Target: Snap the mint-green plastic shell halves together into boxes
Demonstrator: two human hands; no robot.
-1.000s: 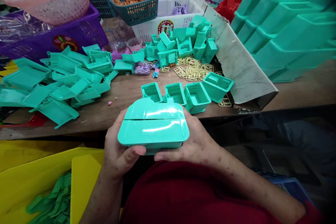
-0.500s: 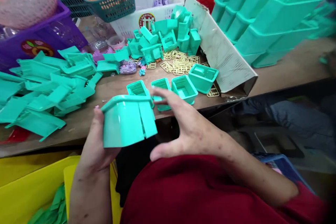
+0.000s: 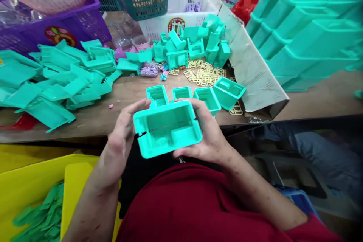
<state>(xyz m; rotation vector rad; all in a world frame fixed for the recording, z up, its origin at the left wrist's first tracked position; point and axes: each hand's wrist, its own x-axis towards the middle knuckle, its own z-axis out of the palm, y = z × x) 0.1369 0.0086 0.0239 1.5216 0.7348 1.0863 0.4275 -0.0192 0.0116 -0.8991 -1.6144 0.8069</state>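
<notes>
A turquoise plastic box point(image 3: 170, 121) is tilted in front of me, its open side facing me and narrow slots in its side walls. My right hand point(image 3: 208, 132) grips it from the right, thumb under the lower edge and fingers behind the upper one. My left hand point(image 3: 121, 136) lies along the left side with stretched fingers and the thumb off the box; whether it touches is unclear. Just behind, on the table, stand a turquoise box point(image 3: 157, 95), another partly hidden box point(image 3: 182, 92), a third box point(image 3: 208, 100) and a tilted box point(image 3: 229, 92).
Loose turquoise panels point(image 3: 59, 83) pile up at left, and more turquoise parts point(image 3: 181, 45) lie behind yellow plastic frames point(image 3: 205, 73). A cardboard wall point(image 3: 252, 60) separates stacked turquoise boxes point(image 3: 314, 41). Below left is a yellow bin point(image 3: 76, 189). Baskets point(image 3: 138, 2) stand at the back.
The box has turned so its open side faces me, and moved right. My right hand has closed on it; my left hand's thumb has come off its rim. The view has shifted slightly.
</notes>
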